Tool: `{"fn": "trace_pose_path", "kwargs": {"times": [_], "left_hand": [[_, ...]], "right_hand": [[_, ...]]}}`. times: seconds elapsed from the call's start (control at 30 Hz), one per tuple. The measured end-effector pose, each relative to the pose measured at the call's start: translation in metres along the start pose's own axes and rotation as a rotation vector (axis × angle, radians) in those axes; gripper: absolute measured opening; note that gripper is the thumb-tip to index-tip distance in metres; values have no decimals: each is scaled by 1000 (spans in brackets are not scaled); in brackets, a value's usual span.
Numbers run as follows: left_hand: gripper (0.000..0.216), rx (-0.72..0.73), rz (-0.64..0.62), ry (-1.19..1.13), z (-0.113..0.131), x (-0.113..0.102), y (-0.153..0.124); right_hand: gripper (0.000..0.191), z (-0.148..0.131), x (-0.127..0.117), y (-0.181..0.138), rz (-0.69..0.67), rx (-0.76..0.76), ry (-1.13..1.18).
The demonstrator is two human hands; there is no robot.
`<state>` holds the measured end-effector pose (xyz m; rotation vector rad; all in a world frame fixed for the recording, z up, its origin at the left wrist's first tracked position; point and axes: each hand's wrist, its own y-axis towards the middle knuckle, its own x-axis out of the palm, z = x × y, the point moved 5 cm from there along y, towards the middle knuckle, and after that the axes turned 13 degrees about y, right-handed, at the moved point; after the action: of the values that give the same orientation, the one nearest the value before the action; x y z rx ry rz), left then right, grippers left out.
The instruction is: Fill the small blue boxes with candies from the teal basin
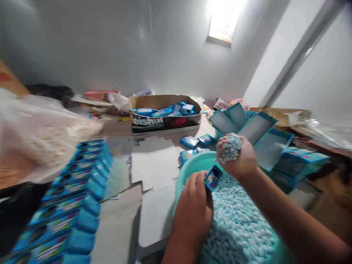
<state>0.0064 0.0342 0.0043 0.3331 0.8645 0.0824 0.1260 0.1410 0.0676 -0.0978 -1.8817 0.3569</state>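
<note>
My left hand [196, 209] is wrapped round a small blue printed box [213, 178], holding it tilted over the near-left part of a turquoise tub [189, 167]. Many small pale-blue and white pellets [242, 216] lie in the tub. Above its far side, my right hand [246, 157] is cupped palm up, full of a heap of the same pellets [231, 146]. The two hands are close together but apart. The left fingers partly cover the box, and I cannot tell what is inside it.
A row of blue boxes [68, 196] runs along the left. Behind, a cut-down carton [166, 123] holds more small boxes. Larger open blue trays [258, 126] stand at right, beyond the tub. White sheets [154, 161] cover the middle; a clear bag [49, 128] bulges at left.
</note>
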Motion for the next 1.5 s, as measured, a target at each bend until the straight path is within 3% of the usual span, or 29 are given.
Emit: {"fn": "trace_pose_path", "kwargs": {"times": [0.2, 0.57, 0.8, 1.5], "left_hand": [[47, 108, -28, 1, -3, 7, 0], [44, 27, 19, 79, 0, -2, -1], [45, 33, 25, 97, 0, 0, -1], [46, -19, 65, 102, -1, 0, -4]], "right_hand": [[21, 3, -18, 0, 27, 75, 20], [25, -2, -16, -6, 11, -26, -52], [28, 9, -18, -7, -13, -7, -140], [26, 3, -17, -5, -44, -51, -222]]}}
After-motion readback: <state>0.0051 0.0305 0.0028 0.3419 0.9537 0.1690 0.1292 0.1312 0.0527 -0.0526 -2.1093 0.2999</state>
